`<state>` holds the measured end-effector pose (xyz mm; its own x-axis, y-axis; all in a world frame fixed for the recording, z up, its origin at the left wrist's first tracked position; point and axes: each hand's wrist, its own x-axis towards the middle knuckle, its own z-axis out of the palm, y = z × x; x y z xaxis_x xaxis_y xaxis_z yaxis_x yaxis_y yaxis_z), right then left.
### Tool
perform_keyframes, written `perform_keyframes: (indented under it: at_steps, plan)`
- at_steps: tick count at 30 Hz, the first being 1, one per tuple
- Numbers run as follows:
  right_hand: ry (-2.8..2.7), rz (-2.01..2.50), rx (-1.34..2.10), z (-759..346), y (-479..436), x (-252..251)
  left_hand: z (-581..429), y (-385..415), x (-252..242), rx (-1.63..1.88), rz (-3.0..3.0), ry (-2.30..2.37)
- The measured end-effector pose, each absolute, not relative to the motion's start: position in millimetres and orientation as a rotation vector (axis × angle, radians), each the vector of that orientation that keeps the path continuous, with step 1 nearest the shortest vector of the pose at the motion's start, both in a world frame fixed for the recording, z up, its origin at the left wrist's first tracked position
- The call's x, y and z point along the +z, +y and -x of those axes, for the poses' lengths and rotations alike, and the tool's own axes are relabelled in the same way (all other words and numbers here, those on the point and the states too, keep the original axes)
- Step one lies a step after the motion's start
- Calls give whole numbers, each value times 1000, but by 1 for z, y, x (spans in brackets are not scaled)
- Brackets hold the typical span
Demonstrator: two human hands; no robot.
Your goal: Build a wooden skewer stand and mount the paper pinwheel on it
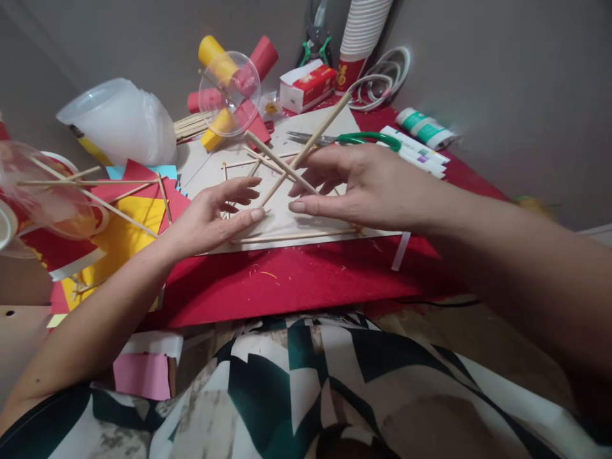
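My right hand [363,185] grips a pair of crossed wooden sticks [287,167], which tilt up above the board. My left hand [215,213] is just left of them, thumb and fingers apart. Its thumb tip is close to one stick's lower end; whether they touch I cannot tell. Under both hands a stick frame [306,237] lies on a pale board [203,159], partly hidden by them. Behind my right hand are scissors with green handles [370,137].
A see-through round lid with red and yellow paper rolls [220,60] stands at the back. Left are a stick-and-cup structure [115,183], coloured paper [136,220] and a whitish plastic tub [122,121]. Stacked paper cups [366,25], coiled cable [404,70] and white tubes [415,150] lie right.
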<state>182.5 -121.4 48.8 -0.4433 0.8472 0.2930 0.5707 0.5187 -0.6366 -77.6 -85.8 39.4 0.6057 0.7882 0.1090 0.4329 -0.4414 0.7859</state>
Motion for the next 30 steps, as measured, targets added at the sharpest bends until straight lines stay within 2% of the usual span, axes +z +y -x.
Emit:
perform_keyframes:
  at_steps: [5, 10, 15, 23, 30]
  plan:
    - [-2191, 1191, 652, -179, -119, 51, 98, -76, 34, 853, -1947, 1125]
    - [-2220, 1229, 673, -178, -117, 50, 103, -53, 26, 921, -1886, 1327]
    - [-2232, 1261, 738, -180, -114, 49, 85, -18, 22, 774, -2114, 1550]
    - [-2405, 1231, 836, -197, -104, 53, 45, 22, 20, 239, -2359, 1677]
    - [-2457, 1270, 1054, -226, -81, 60, 43, 30, 11, 322, -2329, 1586]
